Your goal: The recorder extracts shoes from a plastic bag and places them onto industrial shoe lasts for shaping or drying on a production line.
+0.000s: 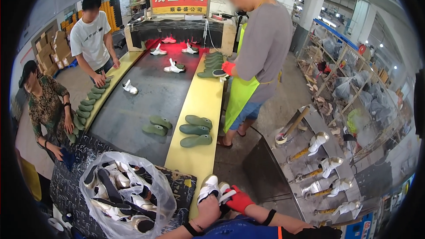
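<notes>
At the bottom centre, my bare left hand (209, 210) is closed at the dark opening of a white shoe (208, 186); its fingertips are mostly hidden. My right hand (239, 200), in a red glove, is closed on a white strap (227, 195) of a second white shoe (224, 186) right beside the first. Both shoes are at the near end of the yellow ledge (190, 157). Left of my hands, a clear plastic bag (166, 194) full of white and dark shoes rests on a black patterned cloth (66, 186).
Green shoe lasts (195, 140) lie on the ledge, others (155, 129) on the dark conveyor (133, 110) with white shoes (130, 87). Co-workers stand at left and a person in a lime apron (241, 102) at right. A metal bench (274, 168) holds shoes on posts.
</notes>
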The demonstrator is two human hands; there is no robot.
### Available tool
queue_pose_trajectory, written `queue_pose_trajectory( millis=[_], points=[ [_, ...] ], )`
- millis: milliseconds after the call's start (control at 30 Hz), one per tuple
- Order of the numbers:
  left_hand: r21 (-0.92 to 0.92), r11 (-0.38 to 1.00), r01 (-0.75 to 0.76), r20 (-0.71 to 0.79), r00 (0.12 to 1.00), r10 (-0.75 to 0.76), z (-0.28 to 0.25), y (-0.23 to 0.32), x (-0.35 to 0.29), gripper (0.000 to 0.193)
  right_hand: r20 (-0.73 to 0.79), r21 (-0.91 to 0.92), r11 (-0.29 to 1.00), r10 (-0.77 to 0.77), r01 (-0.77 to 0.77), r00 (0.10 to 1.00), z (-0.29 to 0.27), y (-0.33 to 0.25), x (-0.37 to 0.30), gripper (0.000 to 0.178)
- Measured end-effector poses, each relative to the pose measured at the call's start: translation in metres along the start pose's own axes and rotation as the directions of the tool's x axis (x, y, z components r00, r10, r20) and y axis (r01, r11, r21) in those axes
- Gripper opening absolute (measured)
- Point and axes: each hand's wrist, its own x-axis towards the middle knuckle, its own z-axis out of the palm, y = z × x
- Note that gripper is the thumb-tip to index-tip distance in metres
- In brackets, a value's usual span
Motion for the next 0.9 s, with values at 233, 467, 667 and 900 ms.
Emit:
queue_pose_trajectory(
  millis=[233,467,667,900],
  points=[
    [0.048,0.996,-0.081,-0.078,0.993,0.084,-0.002,-0.015,-0.010,0.034,-0.029,-0.184,0.978,-0.102,0.095,0.994,0.017,-0.015,-0.015,0.058],
    [0.200,0.967,-0.157,-0.211,0.957,0.199,0.000,-0.017,0.013,0.017,-0.157,-0.108,0.985,-0.152,0.136,0.976,0.016,-0.003,0.005,0.043],
    [0.163,0.926,-0.341,-0.334,0.864,0.377,0.022,-0.044,0.014,0.025,0.151,0.865,0.492,-0.077,-0.095,0.986,-0.009,0.060,-0.029,0.051],
    [0.062,0.993,0.097,-0.243,0.967,-0.079,0.023,-0.099,-0.014,0.037,-0.503,0.680,0.436,0.862,0.589,-0.058,-0.098,0.192,-0.154,0.024]
  ],
)
